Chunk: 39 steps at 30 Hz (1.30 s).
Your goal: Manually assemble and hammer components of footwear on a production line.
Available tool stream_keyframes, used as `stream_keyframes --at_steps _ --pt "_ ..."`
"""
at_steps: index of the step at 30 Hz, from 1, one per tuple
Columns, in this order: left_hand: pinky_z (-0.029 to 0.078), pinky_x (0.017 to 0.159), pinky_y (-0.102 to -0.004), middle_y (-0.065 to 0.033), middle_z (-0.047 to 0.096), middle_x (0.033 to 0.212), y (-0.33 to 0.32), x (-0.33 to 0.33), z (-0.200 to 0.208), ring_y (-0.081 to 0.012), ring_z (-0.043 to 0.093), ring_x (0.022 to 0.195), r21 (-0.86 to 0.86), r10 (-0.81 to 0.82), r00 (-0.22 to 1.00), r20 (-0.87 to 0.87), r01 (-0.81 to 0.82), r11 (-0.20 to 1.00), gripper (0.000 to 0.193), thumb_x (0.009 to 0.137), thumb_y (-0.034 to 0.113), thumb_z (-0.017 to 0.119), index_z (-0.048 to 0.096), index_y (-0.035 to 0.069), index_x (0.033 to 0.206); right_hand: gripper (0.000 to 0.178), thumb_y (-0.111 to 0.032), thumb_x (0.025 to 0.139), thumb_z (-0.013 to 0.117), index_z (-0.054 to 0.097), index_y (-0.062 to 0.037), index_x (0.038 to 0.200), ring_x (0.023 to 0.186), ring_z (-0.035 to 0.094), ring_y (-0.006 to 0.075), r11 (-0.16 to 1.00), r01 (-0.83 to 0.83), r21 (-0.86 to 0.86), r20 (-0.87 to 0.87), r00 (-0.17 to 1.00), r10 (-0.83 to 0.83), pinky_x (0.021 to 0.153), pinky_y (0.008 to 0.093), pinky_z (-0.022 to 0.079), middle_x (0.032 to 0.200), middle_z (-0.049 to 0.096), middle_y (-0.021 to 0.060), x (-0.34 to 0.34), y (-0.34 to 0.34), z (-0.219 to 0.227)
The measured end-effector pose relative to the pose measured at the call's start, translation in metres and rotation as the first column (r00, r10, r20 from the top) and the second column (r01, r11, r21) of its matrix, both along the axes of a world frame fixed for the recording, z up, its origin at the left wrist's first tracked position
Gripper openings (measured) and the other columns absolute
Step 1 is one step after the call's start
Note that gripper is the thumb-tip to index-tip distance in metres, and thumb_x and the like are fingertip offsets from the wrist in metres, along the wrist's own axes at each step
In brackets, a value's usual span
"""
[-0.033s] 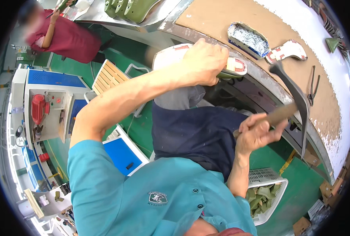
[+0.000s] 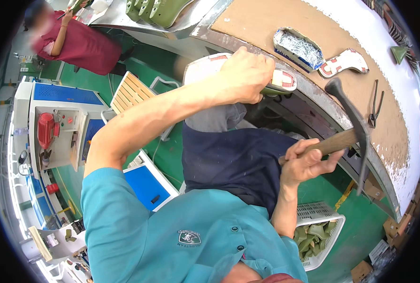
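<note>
My left hand [image 2: 246,74] is closed around a shoe last [image 2: 285,80] with a white insole on its bottom, marked in red. The last lies bottom up at the metal edge of the bench, and green shows along its side. My palm and fingers hide its middle. To the right and nearer to me, my right hand [image 2: 309,162] grips the wooden handle of a hammer [image 2: 358,127]. Its long, curved dark metal head is raised beside the bench edge, apart from the last.
On the brown bench top [image 2: 252,23] lie an open box of nails [image 2: 298,47], another white and red insole piece [image 2: 346,62] and pincers [image 2: 376,104]. Green lasts [image 2: 165,12] stand at the far left. A white basket [image 2: 321,236] of green pieces is at lower right. A co-worker [image 2: 84,45] works beyond.
The hammer in my right hand has tilted and dropped slightly, its head a little lower. My left hand and the shoe last stay in place.
</note>
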State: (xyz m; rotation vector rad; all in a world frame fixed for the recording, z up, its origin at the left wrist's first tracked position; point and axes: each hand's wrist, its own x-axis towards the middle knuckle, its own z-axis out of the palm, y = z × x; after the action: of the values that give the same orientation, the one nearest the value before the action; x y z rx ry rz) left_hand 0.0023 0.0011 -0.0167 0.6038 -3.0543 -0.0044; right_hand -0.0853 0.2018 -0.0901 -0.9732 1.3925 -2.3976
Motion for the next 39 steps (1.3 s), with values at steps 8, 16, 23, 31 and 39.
stream_keyframes --at_steps 8,16,23,31,39 --pt "0.045 0.068 -0.0406 -0.0151 0.062 0.079 0.004 -0.001 0.000 -0.0313 0.063 0.075 0.013 -0.010 1.000 -0.017 0.010 1.000 0.044 0.058 0.024 0.076 0.051 0.000 0.086 0.052 -0.024 0.100 0.043 0.018 -0.0145 0.144 0.048 0.038 0.0062 0.980 -0.042 0.196 -0.068 0.996 0.056 0.043 0.0192 0.033 0.069 0.049 0.0044 -0.012 -0.002 0.012" --pt "0.046 0.069 -0.0403 -0.0147 0.062 0.081 0.004 -0.004 -0.004 -0.0313 0.063 0.078 -0.004 0.015 0.999 -0.030 -0.015 1.000 0.043 0.058 0.024 0.076 0.051 0.001 0.085 0.043 -0.010 0.096 0.050 0.040 -0.0074 0.138 0.061 0.046 0.0064 0.809 -0.176 0.561 -0.076 0.962 0.262 0.056 0.0225 0.044 0.100 0.062 0.0068 -0.038 -0.016 0.022" --pt "0.048 0.070 -0.0405 -0.0156 0.063 0.082 0.005 -0.004 0.002 -0.0321 0.064 0.079 0.022 0.041 0.999 0.000 -0.041 0.999 0.045 0.062 0.029 0.076 0.052 0.000 0.085 0.050 -0.014 0.097 0.049 0.030 -0.0106 0.143 0.056 0.041 0.0056 0.970 -0.034 0.241 -0.062 0.997 0.050 0.050 0.0167 0.035 0.075 0.050 0.0016 -0.059 0.028 0.048" --pt "0.051 0.069 -0.0428 -0.0171 0.065 0.075 0.002 -0.004 0.007 -0.0346 0.065 0.075 0.109 0.065 0.998 -0.016 -0.063 0.992 0.045 0.062 0.034 0.076 0.058 0.001 0.086 0.039 -0.009 0.095 0.052 0.045 -0.0081 0.134 0.067 0.054 0.0145 0.827 -0.031 0.562 -0.320 0.913 0.252 0.065 0.0269 0.049 0.109 0.065 0.0152 -0.045 -0.009 0.050" --pt "0.051 0.070 -0.0422 -0.0178 0.066 0.077 0.008 -0.015 0.017 -0.0341 0.065 0.077 0.161 0.163 0.980 0.116 -0.181 0.970 0.052 0.062 0.041 0.077 0.059 0.000 0.089 0.040 -0.011 0.096 0.051 0.044 -0.0106 0.136 0.110 0.058 0.0207 0.745 -0.042 0.666 -0.443 0.781 0.441 0.091 0.0312 0.044 0.127 0.057 0.0135 -0.049 -0.018 0.068"
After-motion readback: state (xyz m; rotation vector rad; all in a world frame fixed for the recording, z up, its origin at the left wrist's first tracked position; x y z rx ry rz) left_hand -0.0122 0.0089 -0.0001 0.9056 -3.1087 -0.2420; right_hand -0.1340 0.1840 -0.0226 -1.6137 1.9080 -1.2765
